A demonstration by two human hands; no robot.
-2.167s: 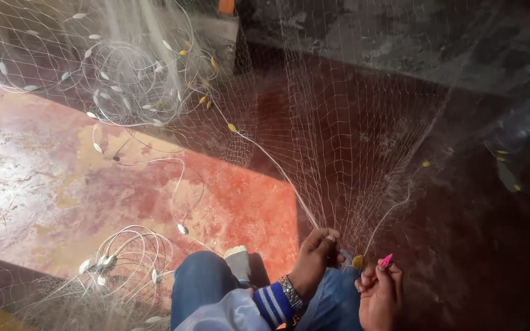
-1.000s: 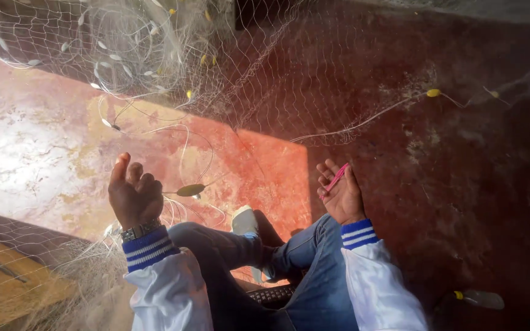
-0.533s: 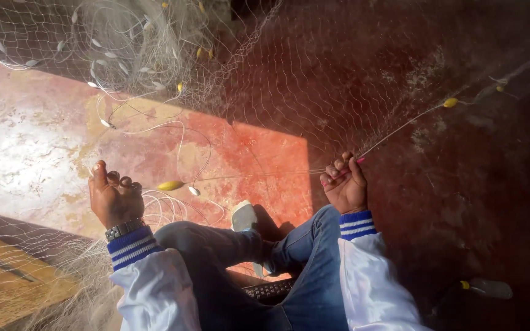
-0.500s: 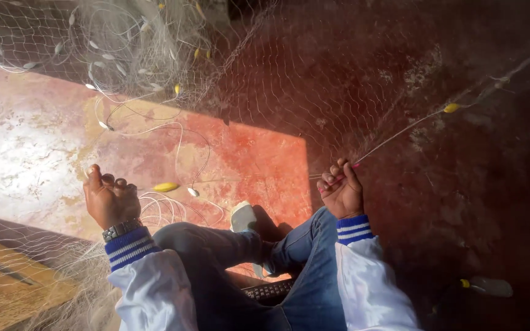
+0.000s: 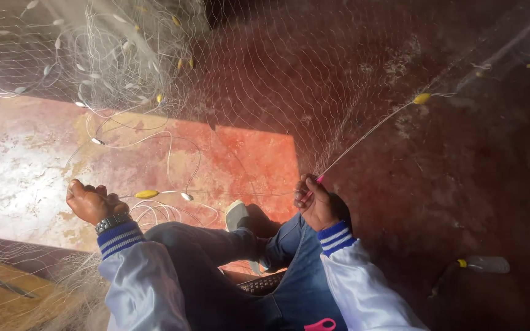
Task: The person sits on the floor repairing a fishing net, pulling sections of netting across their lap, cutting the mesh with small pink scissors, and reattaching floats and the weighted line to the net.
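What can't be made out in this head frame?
- Pink tool in the right hand: fingers cover all but its tip.
- Left hand grip on the net line: palm faces away, contact hidden.
- Pink object on the lap: cut off by the bottom edge.
- Net mesh over the shaded floor: strands too fine to follow.

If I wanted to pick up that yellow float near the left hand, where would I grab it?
Pinch the yellow float across its narrow middle, coming down from above. It is a slim oval lying flat on the floor, lengthwise along its line, so its long sides are open. Its ends run into the line toward the left hand, so I would avoid those.
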